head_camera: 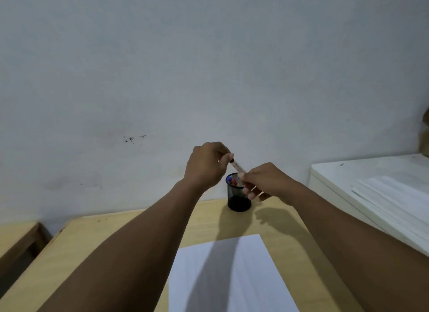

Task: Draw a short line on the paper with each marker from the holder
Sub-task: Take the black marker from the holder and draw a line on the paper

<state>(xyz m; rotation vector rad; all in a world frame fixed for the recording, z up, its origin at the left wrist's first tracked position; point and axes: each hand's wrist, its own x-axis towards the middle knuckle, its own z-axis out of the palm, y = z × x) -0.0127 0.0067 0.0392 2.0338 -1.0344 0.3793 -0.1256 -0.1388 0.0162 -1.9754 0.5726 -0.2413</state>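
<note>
A black mesh holder (239,201) stands at the far edge of the wooden desk (97,237), with blue and red marker caps (232,180) showing inside it. Both hands are raised just above the holder and share one pale marker (237,166). My left hand (206,165) pinches its dark upper end, where the cap is. My right hand (264,182) grips its lower barrel. A white sheet of paper (232,277) lies on the desk in front of me, partly shaded by my arms.
A white cabinet (329,174) stands at the right with a stack of white paper (394,202) on top. A second wooden surface (14,237) is at the left. A plain wall rises right behind the desk.
</note>
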